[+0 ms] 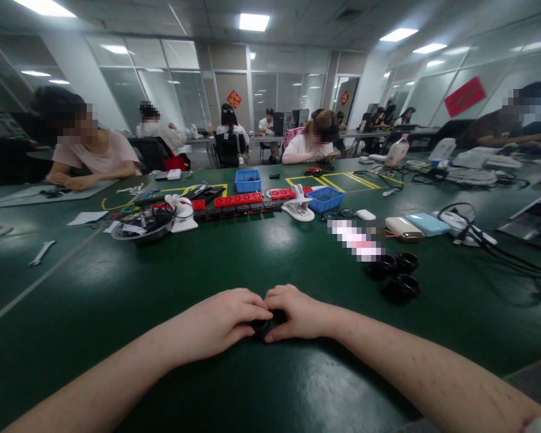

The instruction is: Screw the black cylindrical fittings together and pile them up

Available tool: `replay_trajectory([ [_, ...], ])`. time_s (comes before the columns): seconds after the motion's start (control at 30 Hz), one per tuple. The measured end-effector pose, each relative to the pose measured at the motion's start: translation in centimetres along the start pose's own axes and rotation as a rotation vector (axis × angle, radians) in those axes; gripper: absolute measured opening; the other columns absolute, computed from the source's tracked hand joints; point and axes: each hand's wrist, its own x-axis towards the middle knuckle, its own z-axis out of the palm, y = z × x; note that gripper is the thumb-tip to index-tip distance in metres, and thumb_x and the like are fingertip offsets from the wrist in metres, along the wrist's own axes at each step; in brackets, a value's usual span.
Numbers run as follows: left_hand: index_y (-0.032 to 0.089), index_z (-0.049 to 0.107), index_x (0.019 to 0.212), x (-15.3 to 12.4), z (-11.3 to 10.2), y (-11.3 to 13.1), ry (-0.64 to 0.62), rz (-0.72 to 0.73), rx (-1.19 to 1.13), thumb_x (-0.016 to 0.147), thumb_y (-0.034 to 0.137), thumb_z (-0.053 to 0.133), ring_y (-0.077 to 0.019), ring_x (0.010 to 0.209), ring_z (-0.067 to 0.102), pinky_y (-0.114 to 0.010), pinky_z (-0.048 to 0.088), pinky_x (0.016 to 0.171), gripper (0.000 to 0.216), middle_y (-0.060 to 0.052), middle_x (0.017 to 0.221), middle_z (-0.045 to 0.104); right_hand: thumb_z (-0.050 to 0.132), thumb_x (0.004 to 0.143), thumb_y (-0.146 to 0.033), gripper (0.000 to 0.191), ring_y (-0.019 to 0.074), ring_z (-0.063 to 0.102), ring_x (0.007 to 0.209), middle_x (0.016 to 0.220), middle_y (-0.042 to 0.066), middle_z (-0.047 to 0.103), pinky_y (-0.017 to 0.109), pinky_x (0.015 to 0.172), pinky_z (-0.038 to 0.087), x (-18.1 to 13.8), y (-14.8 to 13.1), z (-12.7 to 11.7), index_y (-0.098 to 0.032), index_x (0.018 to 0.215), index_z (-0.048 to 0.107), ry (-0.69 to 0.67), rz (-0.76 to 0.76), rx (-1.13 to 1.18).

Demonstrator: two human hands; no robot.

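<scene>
My left hand and my right hand rest knuckles-up on the green table, fingers curled and meeting at the middle. Between them sits a small black round part, mostly hidden by the fingers of both hands. To the right, a little farther away, three black rings lie loose on the table.
A red and black power strip row, two blue bins, a white clamp-like device, a bowl with cables, phones and black cables lie farther back. A wrench lies left. Several people sit around the table.
</scene>
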Motion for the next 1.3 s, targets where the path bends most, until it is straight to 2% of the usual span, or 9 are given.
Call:
replay_trajectory([
  [0.23,0.021,0.062,0.099,0.7,0.8,1.0,0.041,-0.196,0.146,0.075,0.02,0.065,-0.02,0.086,0.058,-0.032,0.045,0.076,0.024,-0.002,0.093,0.061,0.071,0.064,-0.043,0.038,0.0152,0.051,0.075,0.079,0.0,0.057,0.026,0.069,0.036,0.0,-0.5,0.2,-0.017,0.088,0.06,0.037,0.018,-0.046],
  [0.43,0.014,0.061,0.078,1.1,2.8,1.6,0.194,-0.306,0.381,0.07,0.04,0.069,-0.0239,0.073,0.057,-0.036,0.044,0.067,0.028,-0.005,0.075,0.061,0.068,0.065,-0.045,0.035,0.0145,0.051,0.07,0.075,0.0,0.057,0.025,0.063,0.034,0.1,-1.1,0.6,-0.016,0.082,0.057,0.084,0.051,-0.128],
  [0.6,0.014,0.058,0.068,1.3,4.2,1.6,0.372,-0.295,0.547,0.073,0.049,0.061,-0.0238,0.067,0.056,-0.044,0.041,0.075,0.036,-0.005,0.065,0.058,0.068,0.063,-0.044,0.033,0.0146,0.05,0.066,0.071,0.001,0.056,0.026,0.061,0.035,0.1,-1.3,1.1,-0.015,0.074,0.054,0.12,0.104,-0.159],
  [0.77,0.015,0.058,0.073,1.4,4.1,1.1,0.426,-0.271,0.461,0.065,0.06,0.062,-0.0253,0.074,0.055,-0.052,0.035,0.087,0.046,-0.005,0.072,0.059,0.069,0.058,-0.053,0.043,0.0171,0.052,0.067,0.072,0.002,0.057,0.028,0.062,0.036,0.1,-1.3,1.6,-0.015,0.074,0.055,0.139,0.142,-0.179],
  [0.87,0.015,0.057,0.092,1.1,3.1,0.6,0.377,-0.166,0.289,0.067,0.051,0.066,-0.027,0.092,0.053,-0.052,0.028,0.096,0.045,-0.007,0.094,0.059,0.07,0.057,-0.054,0.05,0.0194,0.055,0.075,0.082,0.004,0.06,0.03,0.067,0.039,-0.1,-1.2,1.3,-0.016,0.088,0.058,0.135,0.11,-0.102],
  [0.97,0.021,0.055,0.106,0.5,1.8,0.1,0.231,-0.043,0.089,0.075,0.032,0.063,-0.0229,0.103,0.049,-0.039,0.038,0.092,0.034,-0.005,0.108,0.056,0.07,0.061,-0.051,0.056,0.0195,0.055,0.082,0.091,0.004,0.061,0.03,0.072,0.039,-0.2,-1.0,0.6,-0.018,0.105,0.056,0.1,0.04,-0.001],
  [1.03,0.024,0.055,0.109,0.2,1.1,0.0,0.149,0.009,-0.015,0.077,0.023,0.06,-0.02,0.104,0.049,-0.033,0.04,0.09,0.032,-0.003,0.111,0.055,0.071,0.063,-0.046,0.052,0.0189,0.055,0.085,0.093,0.003,0.061,0.03,0.074,0.039,-0.2,-0.8,0.2,-0.019,0.105,0.057,0.066,0.01,0.03],
  [1.13,0.028,0.056,0.113,-0.1,0.3,-0.1,0.08,0.043,-0.084,0.079,0.012,0.056,-0.0183,0.108,0.048,-0.031,0.037,0.094,0.038,-0.002,0.115,0.055,0.072,0.065,-0.039,0.042,0.0176,0.054,0.085,0.092,0.002,0.06,0.029,0.075,0.039,-0.2,-0.4,0.0,-0.019,0.101,0.06,0.023,-0.01,0.034],
  [1.3,0.028,0.056,0.114,-0.2,0.0,-0.2,-0.008,0.036,-0.087,0.081,0.006,0.053,-0.0161,0.109,0.049,-0.03,0.036,0.095,0.04,-0.001,0.117,0.057,0.07,0.068,-0.037,0.036,0.0158,0.053,0.08,0.085,0.001,0.058,0.027,0.073,0.038,-0.2,-0.2,0.1,-0.018,0.097,0.061,0.004,-0.03,0.014],
])
